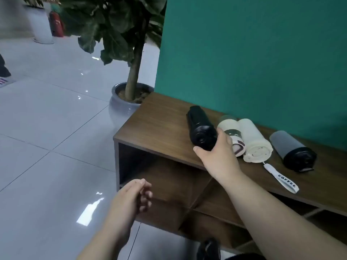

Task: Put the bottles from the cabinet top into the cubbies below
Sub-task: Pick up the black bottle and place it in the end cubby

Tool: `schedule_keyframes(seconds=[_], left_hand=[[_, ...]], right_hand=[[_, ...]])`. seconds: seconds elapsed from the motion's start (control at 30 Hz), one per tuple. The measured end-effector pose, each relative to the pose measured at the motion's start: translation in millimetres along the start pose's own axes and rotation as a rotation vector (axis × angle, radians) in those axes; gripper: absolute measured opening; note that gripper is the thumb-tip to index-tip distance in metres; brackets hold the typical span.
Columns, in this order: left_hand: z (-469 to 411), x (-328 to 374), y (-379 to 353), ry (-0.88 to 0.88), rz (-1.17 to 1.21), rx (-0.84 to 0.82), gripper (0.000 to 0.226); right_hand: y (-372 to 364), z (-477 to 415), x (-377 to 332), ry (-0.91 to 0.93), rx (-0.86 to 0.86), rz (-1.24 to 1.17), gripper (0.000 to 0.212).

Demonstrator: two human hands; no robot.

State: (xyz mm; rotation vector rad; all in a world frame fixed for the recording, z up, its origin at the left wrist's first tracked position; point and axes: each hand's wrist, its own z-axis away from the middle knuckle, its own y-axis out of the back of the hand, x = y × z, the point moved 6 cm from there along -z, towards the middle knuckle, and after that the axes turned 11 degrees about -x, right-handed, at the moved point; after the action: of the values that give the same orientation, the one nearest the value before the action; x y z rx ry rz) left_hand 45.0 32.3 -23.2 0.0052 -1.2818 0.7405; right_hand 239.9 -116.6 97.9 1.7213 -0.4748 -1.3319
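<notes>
Several bottles lie on their sides on the brown cabinet top point(159, 124). At the left is a black bottle point(200, 124), and my right hand point(217, 154) is wrapped around its near end. Right of it lie a cream bottle with a steel band point(228, 125), a cream bottle point(256, 141) with a white "COFFEE" strap point(281, 180), and a grey bottle with a black cap point(293, 149). My left hand point(131, 199) hovers in front of the upper left cubby point(169, 175), fingers loosely curled, holding nothing.
A teal wall point(253, 53) rises behind the cabinet. A potted tree in a grey pot point(127, 102) stands at the cabinet's left end on the glossy tiled floor point(47, 137). A person's shoe point(4, 81) shows at the far left. More cubbies point(225, 228) lie below.
</notes>
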Motion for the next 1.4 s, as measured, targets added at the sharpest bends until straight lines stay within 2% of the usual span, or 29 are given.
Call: schedule_keyframes(seconds=[0.13, 0.23, 0.4, 0.6, 0.8, 1.0, 1.2, 1.3, 1.4], left_hand=[[-21, 6, 4, 0.005, 0.042, -0.03, 0.028], [-36, 16, 9, -0.034, 0.042, -0.054, 0.03], [-32, 15, 22, 0.006, -0.007, -0.053, 0.03], [-23, 15, 34, 0.013, -0.049, -0.061, 0.03], [-29, 7, 46, 0.038, -0.02, 0.023, 0.029], [-32, -3, 54, 0.087, -0.041, 0.059, 0.027], [-35, -10, 56, 0.138, 0.061, 0.103, 0.03], [-33, -10, 52, 0.112, 0.201, 0.127, 0.048], [-31, -13, 51, 0.098, 0.326, 0.15, 0.057]], right_hand=[[-14, -8, -5, -0.073, 0.135, -0.044, 0.106], [-26, -21, -5, -0.175, 0.23, -0.074, 0.108], [-37, -39, -5, -0.226, 0.333, -0.082, 0.107], [-46, -46, 1, -0.328, 0.348, -0.114, 0.106], [-48, -46, -4, -0.279, 0.357, -0.21, 0.093], [-42, -26, -11, -0.059, 0.354, -0.391, 0.078], [-33, 16, -54, 0.413, 0.313, -0.502, 0.057], [-40, 36, -72, 0.627, 0.179, -0.46, 0.054], [-57, 52, -77, 0.724, -0.026, -0.428, 0.056]])
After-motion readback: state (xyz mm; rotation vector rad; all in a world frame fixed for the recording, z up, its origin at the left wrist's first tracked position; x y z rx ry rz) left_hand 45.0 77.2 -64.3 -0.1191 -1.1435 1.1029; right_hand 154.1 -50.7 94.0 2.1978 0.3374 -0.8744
